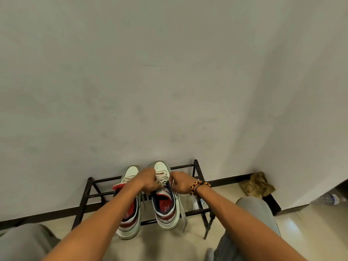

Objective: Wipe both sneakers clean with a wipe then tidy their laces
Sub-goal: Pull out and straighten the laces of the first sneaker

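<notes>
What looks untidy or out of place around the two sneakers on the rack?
A loose lace hangs off the right sneaker, past the rack edge. A crumpled brown cloth lies in the floor corner.

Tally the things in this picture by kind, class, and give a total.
Sneakers: 2, left sneaker and right sneaker
Shoe rack: 1
Hands: 2, left hand, right hand
Beaded bracelet: 1
Crumpled brown cloth: 1
Plastic bottle: 1
Total: 8
</notes>
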